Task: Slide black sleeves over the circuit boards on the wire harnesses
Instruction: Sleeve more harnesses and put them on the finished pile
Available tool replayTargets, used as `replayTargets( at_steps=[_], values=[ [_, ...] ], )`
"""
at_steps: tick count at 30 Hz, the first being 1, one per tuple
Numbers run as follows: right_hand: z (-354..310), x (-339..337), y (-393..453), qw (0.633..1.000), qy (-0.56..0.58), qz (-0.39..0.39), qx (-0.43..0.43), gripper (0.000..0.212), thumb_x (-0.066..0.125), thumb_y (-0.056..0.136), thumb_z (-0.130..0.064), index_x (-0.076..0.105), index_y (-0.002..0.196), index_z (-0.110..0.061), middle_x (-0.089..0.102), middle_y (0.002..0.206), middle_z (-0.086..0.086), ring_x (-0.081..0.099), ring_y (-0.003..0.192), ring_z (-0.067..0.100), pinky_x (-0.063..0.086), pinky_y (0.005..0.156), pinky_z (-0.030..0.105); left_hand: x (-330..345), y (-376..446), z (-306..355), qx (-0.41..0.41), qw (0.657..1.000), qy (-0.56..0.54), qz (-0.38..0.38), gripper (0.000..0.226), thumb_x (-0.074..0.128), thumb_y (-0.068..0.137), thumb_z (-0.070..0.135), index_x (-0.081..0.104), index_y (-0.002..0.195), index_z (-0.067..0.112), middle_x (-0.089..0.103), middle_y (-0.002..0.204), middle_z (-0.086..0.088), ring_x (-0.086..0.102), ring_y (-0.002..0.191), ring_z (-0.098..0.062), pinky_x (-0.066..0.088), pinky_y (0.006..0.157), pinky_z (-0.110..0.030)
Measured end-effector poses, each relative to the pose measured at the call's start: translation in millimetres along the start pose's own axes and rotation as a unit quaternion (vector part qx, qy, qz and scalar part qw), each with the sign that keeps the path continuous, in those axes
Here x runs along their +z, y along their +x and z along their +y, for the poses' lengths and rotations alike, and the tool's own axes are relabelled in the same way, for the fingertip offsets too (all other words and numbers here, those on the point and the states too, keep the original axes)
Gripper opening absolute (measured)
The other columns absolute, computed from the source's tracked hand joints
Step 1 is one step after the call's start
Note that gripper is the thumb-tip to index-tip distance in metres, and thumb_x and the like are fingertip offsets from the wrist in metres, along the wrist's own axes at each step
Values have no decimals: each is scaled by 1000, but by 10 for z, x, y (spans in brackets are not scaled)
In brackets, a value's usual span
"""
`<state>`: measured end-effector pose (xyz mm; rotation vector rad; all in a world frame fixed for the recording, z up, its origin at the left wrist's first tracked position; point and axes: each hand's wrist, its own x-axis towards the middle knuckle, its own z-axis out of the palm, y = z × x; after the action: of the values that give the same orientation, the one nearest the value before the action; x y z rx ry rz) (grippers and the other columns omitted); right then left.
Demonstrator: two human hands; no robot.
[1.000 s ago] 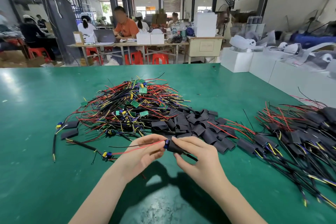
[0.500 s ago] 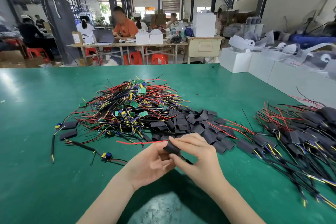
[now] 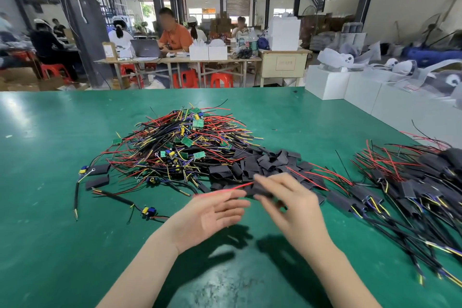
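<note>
My right hand (image 3: 292,205) pinches a black sleeved harness (image 3: 260,189) above the green table, its red wire (image 3: 225,189) trailing to the left. My left hand (image 3: 212,215) is beside it with fingers spread and relaxed, palm up, holding nothing. Both hands are blurred by motion. Behind them lies a pile of bare harnesses (image 3: 180,142) with green circuit boards and red, black and yellow wires. A heap of loose black sleeves (image 3: 260,162) lies just right of that pile.
Sleeved harnesses (image 3: 410,190) are heaped at the right of the green table (image 3: 50,232). Two loose sleeves (image 3: 97,175) and a stray harness (image 3: 147,211) lie at the left. White boxes (image 3: 327,82) stand past the table's far right edge. People work at distant benches.
My left hand let go of the harness and opened. My right hand carried the sleeved harness to the right.
</note>
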<state>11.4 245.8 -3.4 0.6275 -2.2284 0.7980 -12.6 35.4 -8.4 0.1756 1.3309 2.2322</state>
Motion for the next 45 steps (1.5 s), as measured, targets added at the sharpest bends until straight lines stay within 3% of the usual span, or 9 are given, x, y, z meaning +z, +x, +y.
replayTargets(
  at_steps=[10,12,14,16,23,28,33,40,45],
  values=[
    [724,-557,-108,859,-326,15,395,54,69,83,-28,53,130,-5,60,117,21,57,100,42,45,80,45,-337,-126,359,165,906,192,338,14,63,87,2,72,85,12,71,83,-6,57,69,-17,44,66,-26],
    [719,-528,-115,844,-330,4,424,65,70,82,-34,47,135,-5,53,129,21,46,113,43,38,89,48,-469,-147,382,153,817,380,407,18,61,86,1,71,84,16,68,87,-3,56,76,-19,42,66,-28],
    [648,-444,-80,874,-300,19,383,59,73,80,-32,54,130,-8,54,128,18,45,113,41,38,88,47,-592,-208,394,52,652,597,465,17,57,86,12,64,100,18,62,105,-7,58,91,-28,40,74,-31],
    [554,-335,-38,915,-251,-5,316,48,74,79,-31,62,123,-14,60,120,12,52,107,37,41,85,43,-653,-263,404,-44,597,657,457,25,55,87,18,56,112,17,54,115,-11,57,100,-33,41,77,-34],
    [413,44,-93,909,-248,-217,256,40,48,92,-54,61,121,-30,50,136,-7,43,125,17,38,96,33,-607,-282,448,23,709,586,392,8,60,83,11,66,85,15,68,85,-2,68,79,-25,53,81,-34],
    [401,50,-59,916,-263,-174,247,32,46,92,-52,60,97,-24,62,103,-5,51,106,20,40,84,33,-680,-333,467,-47,594,713,369,33,62,83,15,59,115,26,58,116,-2,55,107,-23,50,85,-37],
    [430,128,-99,901,-284,-217,245,49,36,95,-55,42,135,-27,46,135,-4,41,122,22,38,96,36,-621,-352,459,-28,629,701,334,16,75,79,28,66,92,32,65,91,12,60,91,-15,53,80,-33],
    [391,114,-74,920,-251,-192,232,27,55,89,-44,52,104,-21,61,107,-2,51,104,22,40,83,33,-555,-258,423,185,713,608,296,15,82,76,24,71,86,22,69,87,11,64,85,-7,46,80,-22],
    [382,71,-75,954,-134,-134,234,32,73,77,-28,60,104,-16,66,101,0,57,97,24,44,84,33,-465,-209,374,301,708,589,250,16,82,75,17,73,89,17,70,82,7,66,77,-5,52,78,-18]
  ],
)
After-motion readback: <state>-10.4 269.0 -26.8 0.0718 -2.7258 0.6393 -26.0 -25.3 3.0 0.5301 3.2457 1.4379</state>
